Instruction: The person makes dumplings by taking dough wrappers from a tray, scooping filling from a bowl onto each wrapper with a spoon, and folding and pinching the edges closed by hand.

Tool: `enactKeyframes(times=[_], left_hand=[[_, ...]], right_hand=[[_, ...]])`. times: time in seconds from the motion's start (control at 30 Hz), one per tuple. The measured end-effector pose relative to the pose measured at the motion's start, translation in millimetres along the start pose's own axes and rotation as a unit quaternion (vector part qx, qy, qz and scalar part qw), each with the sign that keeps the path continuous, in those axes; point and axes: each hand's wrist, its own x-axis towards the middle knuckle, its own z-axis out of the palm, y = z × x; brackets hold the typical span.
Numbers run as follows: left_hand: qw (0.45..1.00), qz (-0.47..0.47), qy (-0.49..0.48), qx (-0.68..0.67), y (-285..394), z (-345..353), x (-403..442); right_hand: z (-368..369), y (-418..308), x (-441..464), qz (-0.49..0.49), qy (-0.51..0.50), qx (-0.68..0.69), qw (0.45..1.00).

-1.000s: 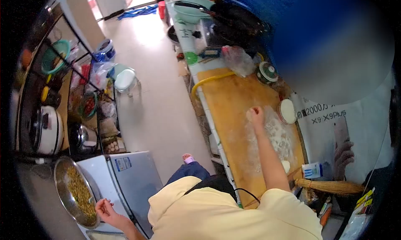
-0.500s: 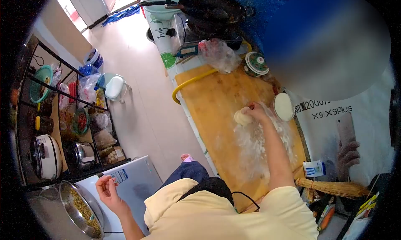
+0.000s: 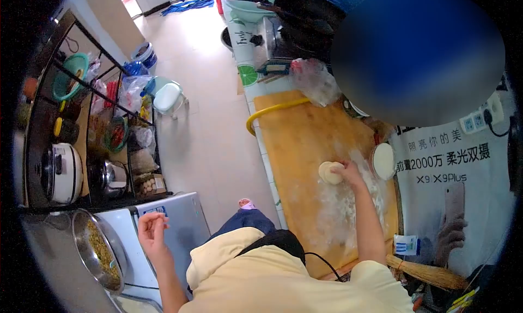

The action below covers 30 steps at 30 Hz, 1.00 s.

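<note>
Pale round dough wrappers (image 3: 330, 172) lie overlapping on the floured wooden board (image 3: 297, 144). My right hand (image 3: 348, 174) pinches their right edge. White flour is spread over the board below and beside that hand. To its right, at the board's edge, sits a round container of white flour (image 3: 383, 161). My left hand (image 3: 153, 228) is raised over the white appliance top, its fingers curled together; whether anything small is between them is hidden. Left of it stands a steel bowl (image 3: 119, 256) with a chopped yellow-green filling.
A yellow hose (image 3: 278, 107) crosses the board's far end, near a plastic bag (image 3: 316, 81) and a dark wok (image 3: 308, 19). A straw brush (image 3: 430, 272) lies at the lower right. A stool (image 3: 168, 98) and loaded shelves stand left.
My right hand has come to grip the wrappers, which now lie flat and overlapping on the board. My left hand has risen away from the bowl. The view has shifted.
</note>
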Motion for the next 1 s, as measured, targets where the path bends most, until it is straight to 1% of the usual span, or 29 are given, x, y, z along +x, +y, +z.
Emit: enactKeyframes(times=[0.03, 0.07, 0.1, 0.13, 0.17, 0.23, 0.27, 0.3, 0.33, 0.37, 0.43, 0.47, 0.53, 0.57, 0.63, 0.67, 0.7, 0.77, 0.8, 0.83, 0.9, 0.93, 1.0], left_hand=[[0.999, -0.026, -0.025, -0.027, -1.8, -0.1, 0.4], [0.996, -0.06, -0.036, -0.052, -1.8, 2.0, -0.9], [0.997, -0.059, -0.024, -0.053, 1.6, 5.7, -2.0], [0.986, -0.123, -0.074, -0.091, 5.8, 10.0, -2.7], [0.967, -0.183, -0.122, -0.129, 9.6, 12.8, -2.4], [0.936, -0.225, -0.231, -0.14, -2.2, 12.4, 1.8], [0.924, -0.244, -0.258, -0.141, 2.4, 16.6, 2.0], [0.911, -0.263, -0.283, -0.143, 7.7, 24.3, 0.1], [0.901, -0.258, -0.306, -0.166, 4.6, 28.9, -2.3], [0.891, -0.251, -0.329, -0.189, -2.4, 30.9, -4.7], [0.857, -0.254, -0.337, -0.296, -11.7, 25.9, -12.3], [0.868, -0.244, -0.309, -0.303, -20.1, 20.8, -15.3], [0.813, -0.201, -0.31, -0.451, -33.6, 3.0, -21.5], [0.824, -0.185, -0.277, -0.459, -26.8, -12.3, -29.0], [0.855, -0.141, -0.163, -0.471, -7.7, -45.9, -49.4], [0.864, -0.129, -0.114, -0.472, -9.2, -62.8, -59.6], [0.867, -0.117, -0.073, -0.48, -13.3, -80.3, -70.4], [0.826, -0.099, 0.012, -0.554, -21.2, -114.3, -93.9], [0.838, -0.08, 0.066, -0.536, -24.2, -128.5, -106.3], [0.832, -0.07, 0.1, -0.541, -30.9, -143.5, -120.9], [0.839, -0.04, 0.158, -0.519, -44.8, -169.4, -148.7], [0.817, -0.053, 0.205, -0.536, -48.3, -181.4, -163.6], [0.806, -0.021, 0.252, -0.535, -65.1, -205.8, -189.9]], right_hand=[[2.2, -2.3, -4.5, 0.05, -0.011, 0.147, 0.988], [3.5, -5.3, -9.6, 0.045, -0.018, 0.143, 0.988], [4.1, -26.1, -23.8, 0.063, -0.037, 0.277, 0.958], [8.1, -49.3, -37.1, 0.082, -0.058, 0.403, 0.91], [16.7, -65.2, -44.7, 0.078, -0.073, 0.397, 0.911], [42.9, -98.4, -58.9, 0.066, -0.081, 0.488, 0.867], [56.9, -123.0, -71.5, 0.064, -0.105, 0.481, 0.868], [69.6, -150.3, -87.7, 0.037, -0.17, 0.457, 0.872], [86.3, -173.3, -101.7, 0.01, -0.236, 0.43, 0.871], [108.6, -191.1, -113.4, 0.006, -0.264, 0.421, 0.868], [155.5, -223.9, -140.9, -0.02, -0.38, 0.435, 0.816], [175.7, -239.9, -156.4, -0.021, -0.409, 0.421, 0.809], [212.2, -273.0, -195.4, -0.023, -0.494, 0.369, 0.787], [225.4, -298.2, -226.1, -0.037, -0.498, 0.327, 0.802], [253.8, -323.2, -267.8, -0.086, -0.502, 0.257, 0.821], [266.9, -334.3, -293.8, -0.101, -0.497, 0.233, 0.83], [282.3, -336.6, -312.7, -0.121, -0.524, 0.224, 0.813], [309.8, -340.1, -353.3, -0.127, -0.576, 0.176, 0.789], [325.9, -334.7, -368.4, -0.122, -0.603, 0.154, 0.773], [341.5, -327.5, -380.3, -0.136, -0.628, 0.116, 0.757], [368.9, -314.2, -407.0, -0.151, -0.665, 0.065, 0.729], [380.8, -307.3, -422.1, -0.135, -0.703, 0.056, 0.696], [400.2, -297.4, -451.5, -0.107, -0.764, 0.027, 0.636]])
